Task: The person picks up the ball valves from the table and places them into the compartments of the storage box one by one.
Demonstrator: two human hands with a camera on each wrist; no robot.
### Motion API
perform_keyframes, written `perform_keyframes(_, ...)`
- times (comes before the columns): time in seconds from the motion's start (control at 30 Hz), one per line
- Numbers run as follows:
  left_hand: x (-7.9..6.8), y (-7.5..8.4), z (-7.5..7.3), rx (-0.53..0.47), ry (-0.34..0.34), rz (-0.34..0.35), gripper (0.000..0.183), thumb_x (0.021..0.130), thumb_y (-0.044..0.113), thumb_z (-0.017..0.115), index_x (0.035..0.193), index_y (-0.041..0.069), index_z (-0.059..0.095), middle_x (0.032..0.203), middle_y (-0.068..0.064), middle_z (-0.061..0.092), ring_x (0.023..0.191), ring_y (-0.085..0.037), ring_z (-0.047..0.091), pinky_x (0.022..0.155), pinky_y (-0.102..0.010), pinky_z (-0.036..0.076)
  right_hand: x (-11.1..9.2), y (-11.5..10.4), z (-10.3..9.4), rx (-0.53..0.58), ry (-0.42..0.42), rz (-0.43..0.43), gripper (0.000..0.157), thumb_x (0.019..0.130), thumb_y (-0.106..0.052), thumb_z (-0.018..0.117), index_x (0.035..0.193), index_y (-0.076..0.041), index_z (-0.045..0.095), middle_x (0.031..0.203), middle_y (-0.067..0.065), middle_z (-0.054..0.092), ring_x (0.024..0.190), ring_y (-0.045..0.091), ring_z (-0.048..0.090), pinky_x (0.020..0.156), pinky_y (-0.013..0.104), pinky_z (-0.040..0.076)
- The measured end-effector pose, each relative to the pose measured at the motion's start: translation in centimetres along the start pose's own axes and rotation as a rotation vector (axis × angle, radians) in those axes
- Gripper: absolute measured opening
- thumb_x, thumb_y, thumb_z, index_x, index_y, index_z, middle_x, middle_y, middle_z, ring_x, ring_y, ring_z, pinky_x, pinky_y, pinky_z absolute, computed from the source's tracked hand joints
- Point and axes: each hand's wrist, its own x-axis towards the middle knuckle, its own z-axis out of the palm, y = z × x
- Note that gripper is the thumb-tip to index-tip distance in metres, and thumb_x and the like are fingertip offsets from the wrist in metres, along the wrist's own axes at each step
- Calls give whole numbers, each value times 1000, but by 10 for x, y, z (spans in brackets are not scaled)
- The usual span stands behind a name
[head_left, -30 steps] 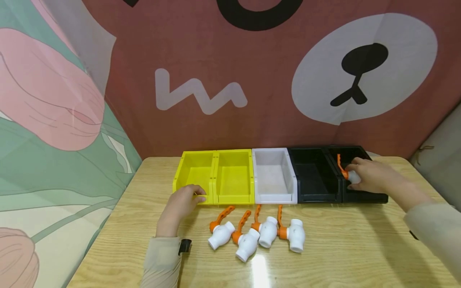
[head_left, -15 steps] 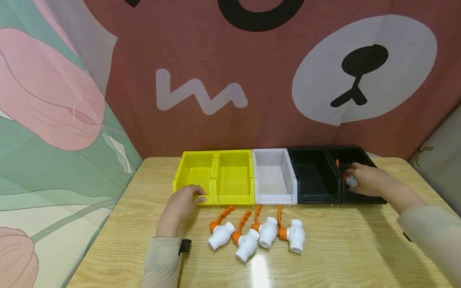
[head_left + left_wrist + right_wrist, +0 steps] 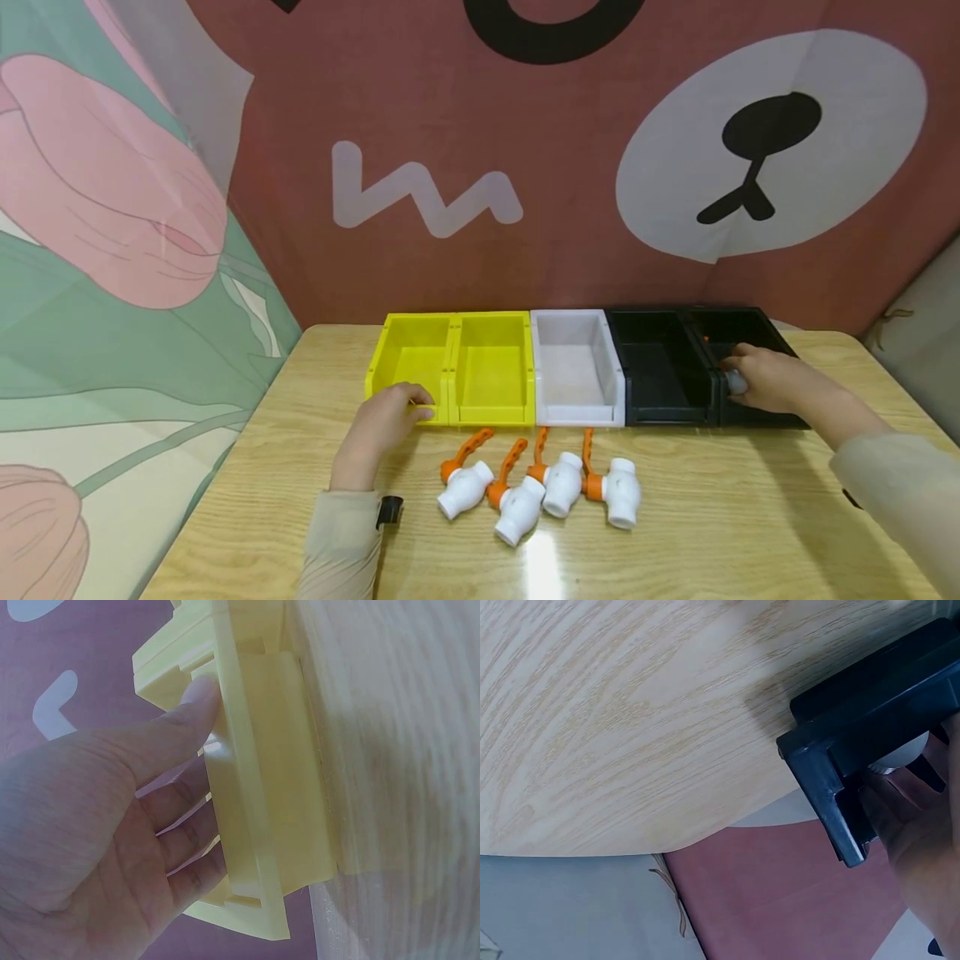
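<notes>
My left hand (image 3: 384, 422) holds the front rim of the leftmost yellow bin (image 3: 411, 367). In the left wrist view its thumb lies along the rim of the yellow bin (image 3: 247, 765), with the other fingers on the inner side. Down inside the rightmost black bin (image 3: 738, 329), my right hand (image 3: 772, 379) grips a ball valve (image 3: 737, 382). Only a bit of that valve's white body and a speck of its orange handle show; the bin wall and hand hide the rest. The right wrist view shows the white valve body (image 3: 901, 755) behind the black bin's front wall (image 3: 885, 705).
Several white ball valves (image 3: 520, 510) with orange handles lie on the wooden table (image 3: 720, 533) before the bins. Between the hands stand another yellow bin (image 3: 491, 414), a white bin (image 3: 576, 414) and another black bin (image 3: 667, 414). A printed cloth (image 3: 570, 267) hangs behind.
My right hand has lowered the ball valve deeper into the rightmost black bin, and its orange handle has mostly dropped from sight. The left hand keeps its hold on the yellow bin.
</notes>
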Motion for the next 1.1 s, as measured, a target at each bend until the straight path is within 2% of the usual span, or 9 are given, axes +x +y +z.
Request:
perform_keyframes(0.37,0,0,1,-1,-10,-16,11,92,21,72,101,15,74,104,0,70,97,-23,65,86,-43,52,0,-4,0,-9,-2,22,46,76,-15,84,110,10,66,110,31,57,91,45,63,75,57,53)
perform_keyframes(0.7,0,1,1,3,-9,-1,12,91,20,72,101,14,74,104,0,70,96,-23,65,85,-44,52,-8,-5,0,22,51,3,42,80,-13,81,112,8,66,115,31,57,99,48,61,77,58,52)
perform_keyframes(0.8,0,1,1,2,-11,-4,11,91,20,72,101,14,74,104,0,70,96,-23,65,84,-43,53,-12,-5,-1,13,104,-19,35,84,-12,78,111,7,66,113,28,59,98,46,62,77,56,53)
perform_keyframes(0.9,0,1,1,-4,-13,-10,12,91,21,72,101,14,74,104,0,70,96,-23,65,85,-43,52,-17,-7,-2,-18,200,-57,29,84,-9,76,107,5,68,109,24,62,95,43,63,76,56,53)
perform_keyframes(1.1,0,1,1,-4,-16,-16,12,91,20,72,102,15,74,104,0,70,96,-23,65,85,-43,52,-28,-12,-3,-81,394,-118,31,74,-4,81,102,3,70,99,20,65,84,38,65,67,53,54)
